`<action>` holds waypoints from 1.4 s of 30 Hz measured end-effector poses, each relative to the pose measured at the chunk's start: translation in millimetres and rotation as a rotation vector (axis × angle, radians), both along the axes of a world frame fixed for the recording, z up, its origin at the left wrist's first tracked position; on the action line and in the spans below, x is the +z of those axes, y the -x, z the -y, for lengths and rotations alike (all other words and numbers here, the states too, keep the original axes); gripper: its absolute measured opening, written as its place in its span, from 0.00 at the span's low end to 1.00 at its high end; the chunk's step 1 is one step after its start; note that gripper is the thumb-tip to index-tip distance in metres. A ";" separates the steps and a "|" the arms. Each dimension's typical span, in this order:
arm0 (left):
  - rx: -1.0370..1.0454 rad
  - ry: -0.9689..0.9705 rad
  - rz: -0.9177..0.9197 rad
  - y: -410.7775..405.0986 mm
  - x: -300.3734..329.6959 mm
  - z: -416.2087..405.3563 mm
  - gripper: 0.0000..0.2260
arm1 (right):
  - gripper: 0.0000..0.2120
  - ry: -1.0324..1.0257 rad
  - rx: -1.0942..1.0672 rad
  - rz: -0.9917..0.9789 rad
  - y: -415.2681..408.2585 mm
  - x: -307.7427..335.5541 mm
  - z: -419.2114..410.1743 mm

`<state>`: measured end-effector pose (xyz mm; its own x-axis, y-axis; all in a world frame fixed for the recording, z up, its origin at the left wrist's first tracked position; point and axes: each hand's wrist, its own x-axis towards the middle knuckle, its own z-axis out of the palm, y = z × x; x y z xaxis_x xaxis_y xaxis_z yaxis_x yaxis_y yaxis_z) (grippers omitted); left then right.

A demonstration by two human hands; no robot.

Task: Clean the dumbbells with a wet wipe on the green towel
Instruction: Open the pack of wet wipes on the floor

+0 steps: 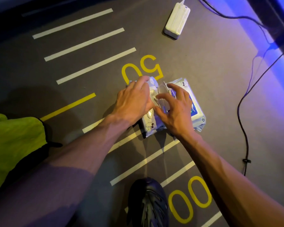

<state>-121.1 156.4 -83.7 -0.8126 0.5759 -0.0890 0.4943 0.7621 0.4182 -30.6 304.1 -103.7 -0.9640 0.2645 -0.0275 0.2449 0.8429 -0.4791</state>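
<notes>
The grey floor [203, 66] is marked with white stripes [88, 41], 1 yellow stripe [69, 106] and yellow numerals, "50" [143, 68] and "00" [189, 198]. On it lie a wet-wipe pack [193, 102] beside the "50", a white power strip [177, 18] further off, and a black cable [243, 122] to the right. A green towel [13, 145] lies at the left edge, and a dark shoe [147, 203] stands near the "00".

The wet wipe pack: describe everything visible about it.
The wet wipe pack is a soft, glossy white plastic pouch with blue print, lying flat on the grey floor just below the yellow "50". Its clear flip lid stands open near the middle, and a white wipe pokes up at the far end. The left hand rests on its left part, fingers at the wipe; the right hand spreads over the lid and right part.
</notes>
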 end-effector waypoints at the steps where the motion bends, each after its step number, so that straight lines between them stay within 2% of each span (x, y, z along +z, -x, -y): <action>1: 0.005 -0.047 -0.015 -0.2 2.7 3.8 0.07 | 0.14 0.001 -0.007 -0.012 0.7 1.7 1.6; 5: 0.012 -0.193 0.005 -6.9 7.4 18.4 0.06 | 0.15 0.026 -0.006 -0.047 4.4 10.3 10.8; 10: 0.151 -0.422 0.239 -18.1 11.4 33.7 0.06 | 0.14 0.118 0.016 -0.082 8.2 19.0 20.4; 17: 0.308 -0.675 0.279 -17.6 43.9 50.8 0.08 | 0.08 0.306 0.009 -0.252 19.8 51.8 43.3; 23: 0.484 -0.853 0.481 -21.7 61.5 69.1 0.06 | 0.07 0.807 -0.109 -0.211 29.9 86.7 68.9; 27: 0.496 -0.901 0.592 -42.3 61.8 86.7 0.03 | 0.06 0.985 -0.208 -0.155 26.1 92.7 78.7; 30: 0.551 -0.922 0.545 -56.6 65.4 101.5 0.01 | 0.07 1.045 -0.190 -0.039 13.2 92.7 87.1; 33: 0.596 -0.883 0.468 -72.4 74.0 118.4 0.03 | 0.16 1.099 -0.068 0.102 -3.8 95.3 100.0; 34: 0.615 -0.856 0.438 -78.6 77.8 123.9 0.05 | 0.16 1.116 -0.065 0.111 -9.1 95.4 105.0; 37: 0.697 -0.770 0.324 -100.2 87.9 147.8 0.11 | 0.06 1.213 -0.116 0.084 -22.8 100.9 122.2; 40: 0.759 -0.662 0.237 -126.5 99.3 178.4 0.17 | 0.05 1.331 -0.100 0.094 -37.2 116.4 140.4; 42: 0.766 -0.731 0.272 -148.7 115.5 198.1 0.15 | 0.05 1.392 -0.005 0.108 -45.9 137.1 154.4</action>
